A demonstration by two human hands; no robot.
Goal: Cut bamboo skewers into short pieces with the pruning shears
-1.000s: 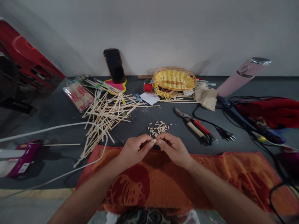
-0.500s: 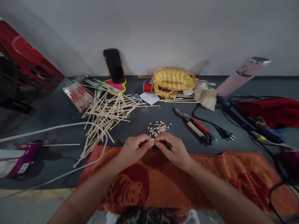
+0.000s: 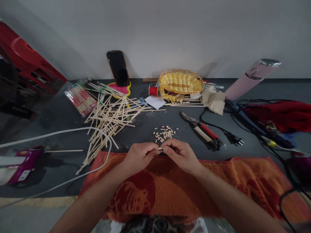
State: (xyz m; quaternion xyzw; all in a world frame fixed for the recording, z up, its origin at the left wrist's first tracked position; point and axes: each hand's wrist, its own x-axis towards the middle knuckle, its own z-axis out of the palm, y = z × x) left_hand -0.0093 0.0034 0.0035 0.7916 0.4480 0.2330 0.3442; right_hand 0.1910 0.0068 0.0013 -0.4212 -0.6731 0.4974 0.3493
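Between my fingertips is a short piece of wooden stick (image 3: 159, 148), pale and small. My left hand (image 3: 139, 157) pinches it from the left, thumb and forefinger closed. My right hand (image 3: 181, 155) meets it from the right with its thumb and forefinger pressed together. Just beyond the fingers lies a small heap of cut stick pieces (image 3: 165, 133) on the dark table. Both hands hover over the far edge of an orange and red towel (image 3: 177, 191). Long wooden sticks (image 3: 110, 119) lie in a loose, crossed pile to the left.
Pruning shears (image 3: 200, 129) lie at right, beside a black power plug (image 3: 234, 139). A yellow basket (image 3: 181, 82), red thread spool (image 3: 153, 90) and propped phone (image 3: 118, 68) line the wall. A pink tumbler (image 3: 251, 79) stands right; a purple glue gun (image 3: 26, 165) and white cord (image 3: 60, 132) are left.
The fingers have shifted slightly around the small stick piece, which now sits a little lower and further right. The surrounding things have stayed put.
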